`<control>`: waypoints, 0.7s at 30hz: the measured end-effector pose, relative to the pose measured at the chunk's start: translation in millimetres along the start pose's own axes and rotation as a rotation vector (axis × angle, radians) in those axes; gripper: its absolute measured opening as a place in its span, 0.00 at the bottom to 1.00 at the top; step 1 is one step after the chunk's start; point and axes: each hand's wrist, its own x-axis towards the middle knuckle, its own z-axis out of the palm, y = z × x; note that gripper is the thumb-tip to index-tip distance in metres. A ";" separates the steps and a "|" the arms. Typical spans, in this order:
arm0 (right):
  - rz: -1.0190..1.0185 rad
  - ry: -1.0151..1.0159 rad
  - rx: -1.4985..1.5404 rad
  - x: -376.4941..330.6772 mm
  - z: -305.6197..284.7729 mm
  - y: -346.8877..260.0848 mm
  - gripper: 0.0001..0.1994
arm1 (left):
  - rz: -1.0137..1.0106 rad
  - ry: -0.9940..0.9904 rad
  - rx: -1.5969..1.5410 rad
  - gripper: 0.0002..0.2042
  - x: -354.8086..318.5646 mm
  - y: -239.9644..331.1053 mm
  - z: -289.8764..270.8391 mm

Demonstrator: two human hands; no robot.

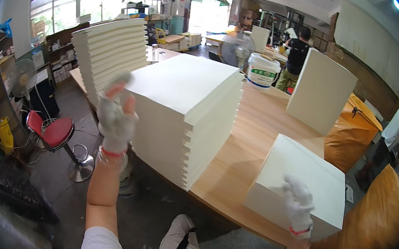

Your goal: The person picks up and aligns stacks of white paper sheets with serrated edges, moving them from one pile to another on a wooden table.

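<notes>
My left hand, in a white glove with bare fingertips, is raised at the near left side of a tall stack of white sheets or panels. A small greyish, blurred thing shows at its fingertips; its kind I cannot make out. My gloved right hand is over a lower white stack or block at the table's right corner, fingers loosely bent and nothing visible in them. Whether it touches the surface I cannot tell. Both stacks rest on the wooden table.
Another layered white stack stands at the far left, and a white panel stands upright at right. A white bucket and fan are behind. Orange sacks flank the right side; a red stool is left. Two people work farther off.
</notes>
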 end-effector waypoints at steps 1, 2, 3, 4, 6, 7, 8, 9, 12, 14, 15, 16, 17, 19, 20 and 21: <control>0.024 0.052 -0.158 -21.2 -17.1 27.3 0.09 | 0.014 -0.171 -0.130 0.20 -3.2 28.0 10.8; 0.059 0.105 -0.332 -45.4 -39.0 52.9 0.10 | 0.003 -0.343 -0.275 0.15 -8.8 56.3 27.7; 0.099 0.158 -0.460 -68.0 -69.3 71.8 0.11 | 0.180 -0.427 -0.384 0.12 -1.9 86.5 58.4; 0.137 0.212 -0.571 -89.8 -95.3 89.4 0.12 | 0.359 -0.529 -0.494 0.11 8.5 118.5 84.9; 0.253 0.358 -0.672 -116.8 -117.6 101.0 0.13 | 0.585 -0.543 -0.801 0.08 2.8 172.0 144.9; 0.328 0.454 -0.669 -121.4 -117.0 105.3 0.14 | 0.531 -0.722 -0.789 0.08 -2.1 195.6 166.9; 0.407 0.552 -0.678 -125.9 -120.1 105.2 0.14 | 0.481 -0.900 -0.784 0.07 -9.5 218.6 186.7; 0.765 0.418 -0.514 -127.2 -126.8 97.4 0.13 | 0.437 -1.078 -0.784 0.08 -17.3 237.2 203.1; 0.622 0.380 -0.591 -126.6 -133.9 92.8 0.15 | 0.367 -1.262 -0.814 0.07 -42.9 274.5 263.1; 0.629 0.358 -0.585 -111.5 -143.4 86.0 0.16 | 0.317 -1.471 -0.778 0.07 -55.8 297.8 302.7; 0.602 0.417 -0.488 -108.1 -154.8 86.4 0.16 | 0.335 -1.551 -0.736 0.07 -57.4 313.5 318.4; 0.583 0.477 -0.283 -88.9 -157.9 71.6 0.16 | 0.340 -1.631 -0.645 0.07 -60.0 320.9 329.6; 0.315 0.496 -0.467 -86.1 -161.9 83.1 0.16 | 0.404 -1.510 -0.703 0.07 -66.3 328.0 337.5; 0.136 0.413 -0.597 -68.3 -163.7 73.0 0.18 | 0.500 -1.274 -0.808 0.05 -84.5 331.5 349.6; 0.072 0.412 -0.618 -58.9 -160.0 70.6 0.18 | 0.474 -1.249 -0.859 0.05 -88.2 332.4 351.0; 0.033 0.360 -0.675 -55.9 -160.2 72.6 0.19 | 0.442 -1.223 -0.903 0.04 -90.0 331.2 350.4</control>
